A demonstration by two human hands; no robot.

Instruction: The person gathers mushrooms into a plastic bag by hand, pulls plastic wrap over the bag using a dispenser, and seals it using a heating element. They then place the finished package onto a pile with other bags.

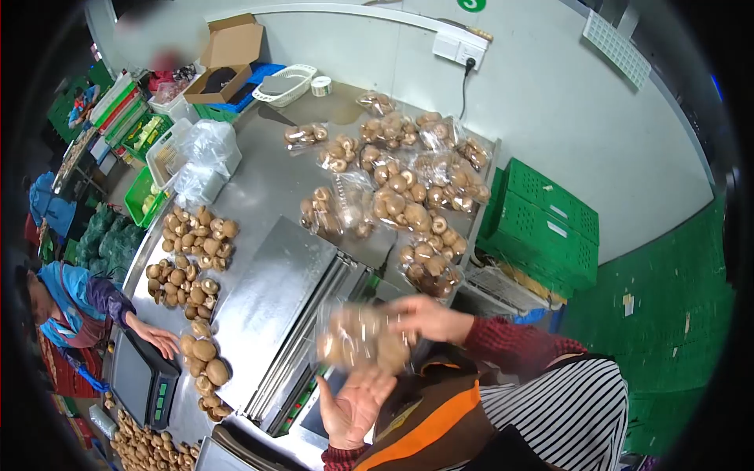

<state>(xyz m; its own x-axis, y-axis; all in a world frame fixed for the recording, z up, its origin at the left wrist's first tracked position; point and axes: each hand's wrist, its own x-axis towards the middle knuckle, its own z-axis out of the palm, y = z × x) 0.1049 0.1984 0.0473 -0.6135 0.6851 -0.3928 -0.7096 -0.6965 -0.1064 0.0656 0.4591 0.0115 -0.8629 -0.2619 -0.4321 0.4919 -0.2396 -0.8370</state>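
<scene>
A clear plastic bag of brown mushrooms point(357, 337), blurred by motion, is held above the front edge of the steel table. My right hand point(432, 318) grips the bag's right side. Just below it, my left hand point(357, 404) lies palm up with its thumb spread. Its fingertips are close to the bag's underside; whether they touch is not clear. Under the bag is a steel wrapping machine point(302, 322) with a flat plate and rollers, partly covered by the bag and my hands.
Bagged mushrooms point(400, 184) lie piled at the table's back right. Loose mushrooms point(196, 243) stand along the left, near a scale point(145, 381). A co-worker's hand point(155, 336) reaches in there. Green crates point(542, 224) are stacked right; a white basket point(287, 85) sits at the back.
</scene>
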